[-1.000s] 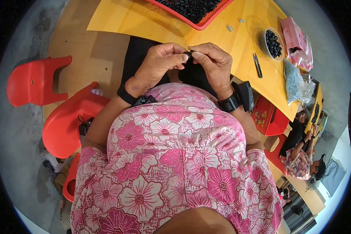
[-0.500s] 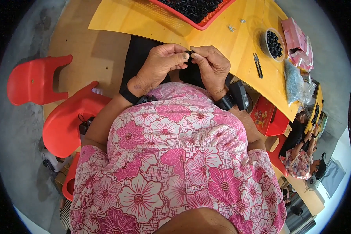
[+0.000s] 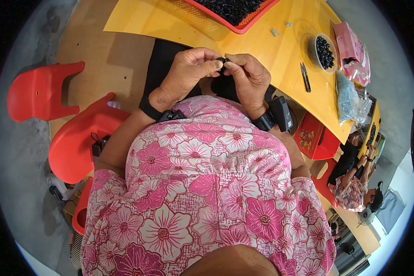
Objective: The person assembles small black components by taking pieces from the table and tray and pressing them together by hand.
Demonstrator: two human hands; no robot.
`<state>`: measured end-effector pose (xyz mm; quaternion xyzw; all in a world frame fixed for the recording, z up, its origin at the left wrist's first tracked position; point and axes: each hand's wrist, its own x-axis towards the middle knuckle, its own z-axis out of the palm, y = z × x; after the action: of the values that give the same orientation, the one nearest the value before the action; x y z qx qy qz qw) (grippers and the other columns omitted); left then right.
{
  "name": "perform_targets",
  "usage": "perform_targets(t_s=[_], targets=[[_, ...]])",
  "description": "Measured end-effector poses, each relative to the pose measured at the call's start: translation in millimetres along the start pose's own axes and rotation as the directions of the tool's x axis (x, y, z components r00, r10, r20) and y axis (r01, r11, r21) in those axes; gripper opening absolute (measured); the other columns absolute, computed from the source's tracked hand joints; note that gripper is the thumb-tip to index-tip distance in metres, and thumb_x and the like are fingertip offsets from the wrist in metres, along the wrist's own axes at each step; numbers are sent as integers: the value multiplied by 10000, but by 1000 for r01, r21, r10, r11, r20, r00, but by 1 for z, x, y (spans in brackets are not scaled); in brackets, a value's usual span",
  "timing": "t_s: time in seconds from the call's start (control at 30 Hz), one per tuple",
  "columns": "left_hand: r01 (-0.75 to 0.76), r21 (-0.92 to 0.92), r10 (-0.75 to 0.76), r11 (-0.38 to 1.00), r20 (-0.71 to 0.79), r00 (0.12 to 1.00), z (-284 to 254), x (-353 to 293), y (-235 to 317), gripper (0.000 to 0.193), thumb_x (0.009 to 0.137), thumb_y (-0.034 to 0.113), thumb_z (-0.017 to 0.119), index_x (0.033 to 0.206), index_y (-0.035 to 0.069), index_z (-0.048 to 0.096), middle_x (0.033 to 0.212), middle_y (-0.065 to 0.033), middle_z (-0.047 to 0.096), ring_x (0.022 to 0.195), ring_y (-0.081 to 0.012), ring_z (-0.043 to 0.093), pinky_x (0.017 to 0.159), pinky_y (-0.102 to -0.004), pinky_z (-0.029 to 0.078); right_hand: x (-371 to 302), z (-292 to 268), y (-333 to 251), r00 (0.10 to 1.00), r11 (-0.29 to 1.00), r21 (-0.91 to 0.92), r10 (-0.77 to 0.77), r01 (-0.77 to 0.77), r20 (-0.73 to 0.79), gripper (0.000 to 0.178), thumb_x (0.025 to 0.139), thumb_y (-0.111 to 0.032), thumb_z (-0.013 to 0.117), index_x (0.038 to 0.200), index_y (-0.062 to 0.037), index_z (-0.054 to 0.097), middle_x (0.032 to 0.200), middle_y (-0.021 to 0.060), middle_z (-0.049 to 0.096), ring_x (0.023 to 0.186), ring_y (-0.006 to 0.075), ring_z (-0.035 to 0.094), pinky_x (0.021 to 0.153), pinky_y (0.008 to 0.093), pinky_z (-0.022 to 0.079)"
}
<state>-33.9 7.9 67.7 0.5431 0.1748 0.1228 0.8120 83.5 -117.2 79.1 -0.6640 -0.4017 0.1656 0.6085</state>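
Observation:
Between the fingertips of both hands is a small black part [image 3: 223,60], mostly covered by the fingers; it looks rounded, but its exact kind does not show. My left hand [image 3: 188,71] pinches it from the left with thumb and forefinger. From the right, my right hand [image 3: 249,76] pinches it the same way. The two hands meet just off the near edge of the yellow table [image 3: 271,55]. Beyond them, a red plastic basket [image 3: 239,30] holds many small black pieces.
Rightward on the table are a clear bowl [image 3: 313,53] of black pieces, black thread snips [image 3: 305,77], tiny silvery bits [image 3: 274,32], a pink bag [image 3: 349,46] and a plastic bag [image 3: 347,94]. Red chairs [image 3: 41,92] stand left. Another person [image 3: 352,191] sits far right.
Both hands stay pinched on the small black part, with only slight shifts of the fingers. The whole view has moved a little; nothing has been let go.

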Motion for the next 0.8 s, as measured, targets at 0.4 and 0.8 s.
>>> perform_targets(t_s=[0.4, 0.8], targets=[[-56, 17, 56, 998, -1, 998, 0, 2, -3, 165, 877, 88, 608, 1005, -17, 606, 877, -49, 633, 765, -102, 597, 706, -225, 491, 5, -6, 4, 905, 765, 486, 384, -422, 181, 92, 842, 2, 614, 918, 12, 664, 811, 77, 643, 697, 130, 613, 663, 252, 513], [-188, 165, 194, 968, -21, 981, 1, 6, -3, 157, 839, 38, 638, 988, -13, 633, 865, -31, 602, 777, -86, 558, 702, -206, 453, 10, -10, 15, 734, 233, 708, 368, -667, 570, 165, 891, -136, 584, 1024, -44, 552, 819, 58, 613, 772, 168, 627, 781, 341, 531]])
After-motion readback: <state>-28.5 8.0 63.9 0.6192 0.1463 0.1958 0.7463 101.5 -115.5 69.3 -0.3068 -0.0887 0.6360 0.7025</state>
